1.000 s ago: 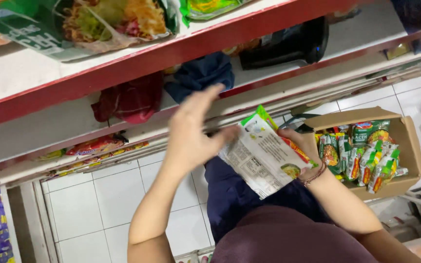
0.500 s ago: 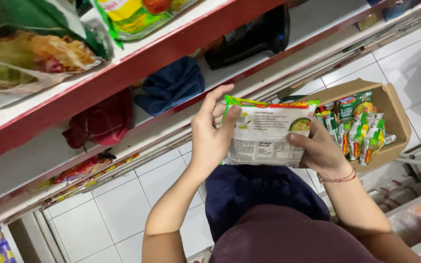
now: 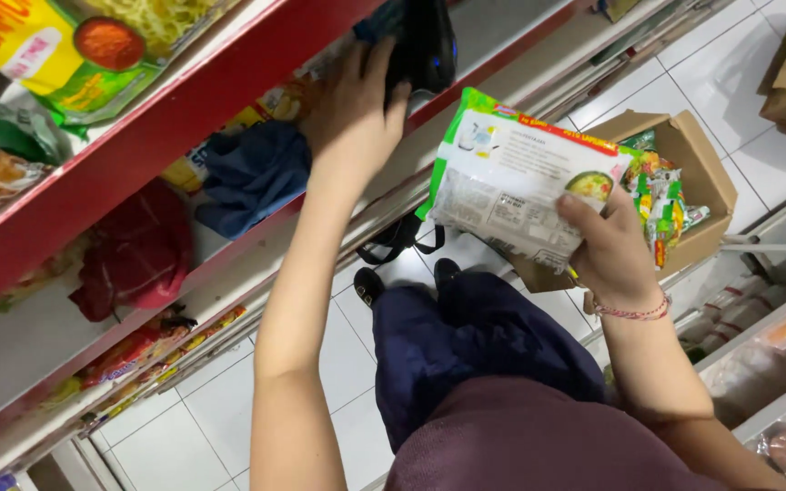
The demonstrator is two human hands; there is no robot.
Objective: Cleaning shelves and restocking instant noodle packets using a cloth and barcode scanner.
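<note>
A flat green-and-white plastic noodle packet (image 3: pixel 516 182) is gripped at its lower edge by the right hand (image 3: pixel 609 250), fingers clenched on it, printed back tilted up as if kept clear. Just beyond that hand, an open brown cardboard box (image 3: pixel 698 159) of like packets is seen. The left hand (image 3: pixel 352 114) is laid open on a black bag (image 3: pixel 425 41) upon the red-edged shelf (image 3: pixel 166 136), nothing grasped.
</note>
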